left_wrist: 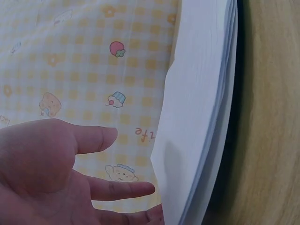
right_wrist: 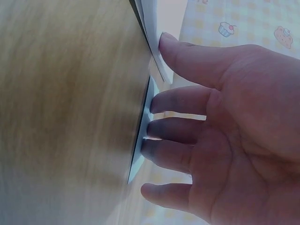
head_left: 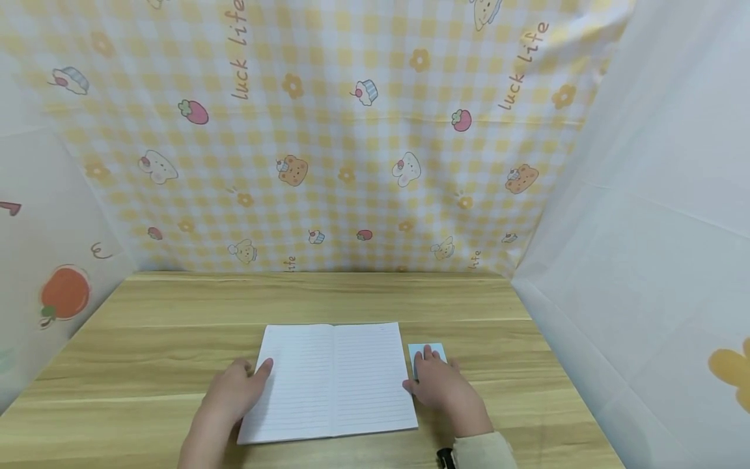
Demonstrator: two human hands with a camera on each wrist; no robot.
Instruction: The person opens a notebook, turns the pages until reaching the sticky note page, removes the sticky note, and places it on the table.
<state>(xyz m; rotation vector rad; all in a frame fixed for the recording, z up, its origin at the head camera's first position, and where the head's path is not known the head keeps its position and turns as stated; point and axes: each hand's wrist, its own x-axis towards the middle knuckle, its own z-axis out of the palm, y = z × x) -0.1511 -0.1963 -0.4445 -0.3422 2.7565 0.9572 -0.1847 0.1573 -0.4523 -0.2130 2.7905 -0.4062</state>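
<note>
An open lined notebook (head_left: 331, 381) lies flat on the wooden table. My left hand (head_left: 237, 389) is at its left edge, thumb out over the page margin in the head view. The left wrist view shows that hand (left_wrist: 51, 173) with its fingers extended and spread, fingertips right at the page edges. On a small light-blue paper pad (head_left: 435, 348) to the right of the notebook rest the fingertips of my right hand (head_left: 439, 384). In the right wrist view several fingertips meet the pad (right_wrist: 136, 166), while the thumb reaches to the notebook's edge (right_wrist: 150, 28).
A black object (head_left: 445, 458), partly hidden, lies beside the right sleeve (head_left: 485, 451) at the near side. The wooden tabletop (head_left: 322, 296) runs back to a yellow checked curtain (head_left: 328, 137). Pale side sheets (head_left: 662, 215) hang at left and right.
</note>
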